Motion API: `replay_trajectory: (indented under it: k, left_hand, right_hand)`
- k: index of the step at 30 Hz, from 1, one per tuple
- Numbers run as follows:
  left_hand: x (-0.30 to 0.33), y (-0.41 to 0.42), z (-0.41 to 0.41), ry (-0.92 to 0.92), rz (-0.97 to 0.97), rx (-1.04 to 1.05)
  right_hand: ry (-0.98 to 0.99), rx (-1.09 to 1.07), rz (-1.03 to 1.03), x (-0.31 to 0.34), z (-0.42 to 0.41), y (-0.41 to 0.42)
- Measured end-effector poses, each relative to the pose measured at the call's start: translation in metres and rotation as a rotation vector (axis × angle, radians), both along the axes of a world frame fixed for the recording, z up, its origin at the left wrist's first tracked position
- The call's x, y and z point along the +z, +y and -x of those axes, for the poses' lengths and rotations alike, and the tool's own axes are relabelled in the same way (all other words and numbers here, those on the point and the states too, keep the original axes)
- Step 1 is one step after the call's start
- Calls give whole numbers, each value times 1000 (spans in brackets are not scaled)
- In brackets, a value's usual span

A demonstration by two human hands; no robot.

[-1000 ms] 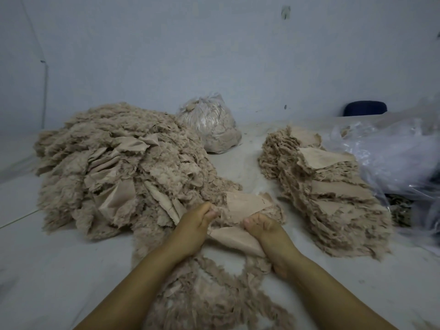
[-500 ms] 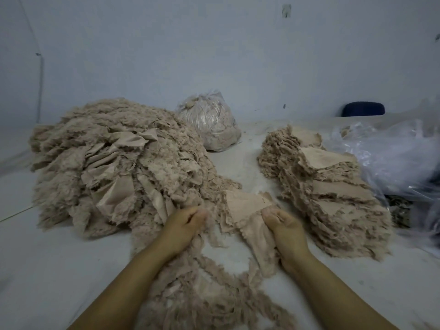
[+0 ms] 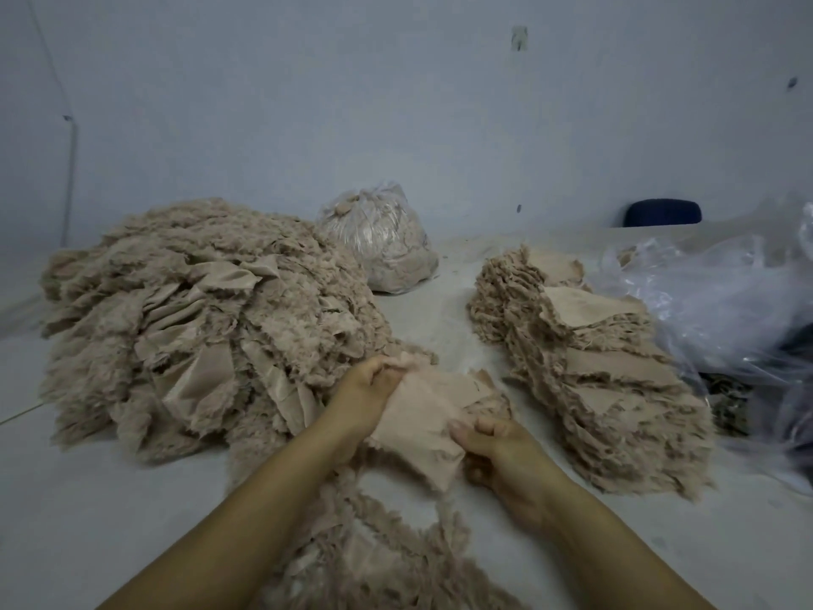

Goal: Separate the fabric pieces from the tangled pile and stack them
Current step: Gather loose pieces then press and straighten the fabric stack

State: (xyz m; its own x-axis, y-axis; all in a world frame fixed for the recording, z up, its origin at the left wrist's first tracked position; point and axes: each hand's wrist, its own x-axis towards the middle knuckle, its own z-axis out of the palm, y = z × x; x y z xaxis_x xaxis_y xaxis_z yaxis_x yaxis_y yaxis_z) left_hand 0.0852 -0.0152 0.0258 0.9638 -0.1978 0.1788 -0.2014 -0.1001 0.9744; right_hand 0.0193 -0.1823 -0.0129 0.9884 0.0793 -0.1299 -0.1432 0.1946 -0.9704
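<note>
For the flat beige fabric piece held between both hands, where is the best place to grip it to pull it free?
Probably by its two opposite frayed edges, as now: the left hand pinching the far edge from the left, the right hand the near corner from the right. The flat beige fabric piece lies spread and limp, with frayed strands trailing below, so edge grips keep it flat.

We see a plain pale blue-grey painted wall (image 3: 396,116) rising beyond where the grip is made, marked with a few small dark specks and one small chipped patch (image 3: 519,38) high up. A thin grey pipe (image 3: 70,178) runs down the wall far to the left of the grip. The pale grey-white work surface (image 3: 88,499) spreads under and around it. Beyond the grip to the right, a dark blue rounded chair back (image 3: 663,212) shows against the wall. The light is dim and even.
</note>
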Motion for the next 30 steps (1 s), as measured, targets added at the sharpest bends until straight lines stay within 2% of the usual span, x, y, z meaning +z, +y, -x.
replay_trajectory:
  k: [3, 5, 9, 12, 14, 16, 18, 19, 21, 23, 25, 26, 28, 30]
  left_hand:
    - [-8, -8, -6, -73, -11, 79]
    - [-10, -15, -13, -91, -10, 136]
    - [-12, -30, -32, -3, -14, 211]
    - [-14, -35, -40, 179, -51, 133]
    - [-12, -29, -38, 289, -83, 126]
    - [-12, -16, -38, 221, -125, 136]
    - [-13, 5, -32, -3, -269, 59]
    - [-12, 18, -26, -147, -372, -13]
    - [-9, 45, -10, -409, -547, -150]
    - [-4, 69, 7, -611, -663, -222]
    - [-4, 93, 21, -771, -772, -254]
    - [-7, 105, 25, -775, -832, -292]
    - [-14, 125, 32, -671, -983, -353]
    - [-26, 138, 32, -527, -1099, -356]
  right_hand:
    - [-36, -212, -110, 3, -8, 1]
    - [-93, -358, -64, 13, -17, 1]
    - [-187, -552, 228, 30, -41, -14]
    - [-179, -543, 420, 33, -57, -26]
    - [-119, -531, 623, 30, -60, -31]
    - [-128, -556, 783, 22, -52, -32]
    - [-254, -580, 781, 15, -33, -26]
    - [-303, -535, 748, 11, -23, -21]
    - [-343, -297, 700, 1, -4, -6]
    - [-368, -34, 685, -4, 12, 13]
    - [-407, 110, 680, -6, 23, 29]
    - [-433, 168, 715, -8, 27, 35]
    - [-480, 283, 881, -12, 30, 41]
    - [-484, 267, 1001, -13, 29, 44]
